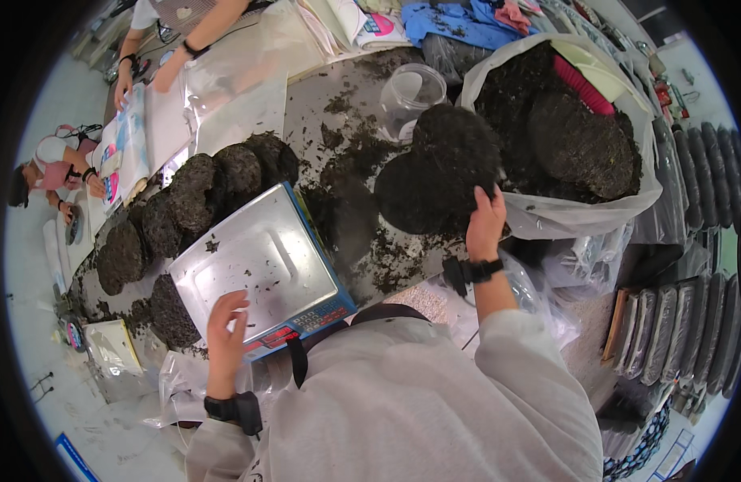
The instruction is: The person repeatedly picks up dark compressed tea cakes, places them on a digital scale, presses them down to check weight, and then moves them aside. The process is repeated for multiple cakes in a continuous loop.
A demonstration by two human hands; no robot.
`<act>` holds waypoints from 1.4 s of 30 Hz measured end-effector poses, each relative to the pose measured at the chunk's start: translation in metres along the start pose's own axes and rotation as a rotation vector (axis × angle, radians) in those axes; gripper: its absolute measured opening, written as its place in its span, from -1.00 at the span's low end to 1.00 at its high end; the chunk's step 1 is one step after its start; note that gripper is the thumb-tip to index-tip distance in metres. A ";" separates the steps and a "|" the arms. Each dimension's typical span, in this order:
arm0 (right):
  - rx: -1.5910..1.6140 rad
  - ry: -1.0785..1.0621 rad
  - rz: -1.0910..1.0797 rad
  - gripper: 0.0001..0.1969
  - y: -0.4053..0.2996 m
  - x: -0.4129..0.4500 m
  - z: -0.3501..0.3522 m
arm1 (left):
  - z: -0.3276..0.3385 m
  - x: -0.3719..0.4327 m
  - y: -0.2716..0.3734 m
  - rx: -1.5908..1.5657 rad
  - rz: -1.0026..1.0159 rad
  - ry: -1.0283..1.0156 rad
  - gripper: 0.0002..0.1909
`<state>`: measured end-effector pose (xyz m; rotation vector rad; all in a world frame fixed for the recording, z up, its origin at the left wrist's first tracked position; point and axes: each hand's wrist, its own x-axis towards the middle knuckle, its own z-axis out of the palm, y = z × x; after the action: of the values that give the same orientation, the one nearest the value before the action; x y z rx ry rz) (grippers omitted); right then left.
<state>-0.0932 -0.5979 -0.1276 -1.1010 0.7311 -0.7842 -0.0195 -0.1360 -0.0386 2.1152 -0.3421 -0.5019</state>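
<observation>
My right hand (486,224) grips the edge of a round dark cake of dried seaweed-like material (456,156), above another dark round cake (400,196) on the table. My left hand (229,325) hangs over the lower left of the steel pan of a blue digital scale (256,259), its fingers apart and holding nothing. Only small dark crumbs lie on the pan. Several similar round cakes (192,193) stand in leaning rows left of and behind the scale. At the right, a large white plastic bag (587,220) holds more dark material, with a dustpan and a pink-bristled brush (578,81).
A clear plastic jar (413,93) stands behind the held cake. Blue cloth (460,24) lies at the back. Dark crumbs cover much of the grey table (313,96). Two other people work at the upper left with plastic sheets (238,96). Wrapped dark packs (677,331) stand on the right.
</observation>
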 end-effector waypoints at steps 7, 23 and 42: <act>-0.442 -0.695 -0.113 -0.74 -0.028 -0.131 0.108 | -0.043 -0.024 -0.024 -0.093 -0.028 0.325 -0.66; -2.366 -0.101 -0.459 0.06 -0.118 0.155 -0.094 | -0.035 -0.074 -0.049 0.045 -0.181 0.322 -0.59; -0.156 -0.714 0.376 -0.60 -0.058 -0.052 0.123 | -0.041 -0.034 -0.033 -0.076 0.033 0.377 -0.71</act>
<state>-0.0294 -0.5102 -0.0307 -1.2300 0.3682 0.0089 -0.0285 -0.0740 -0.0378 2.0724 -0.1380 -0.0892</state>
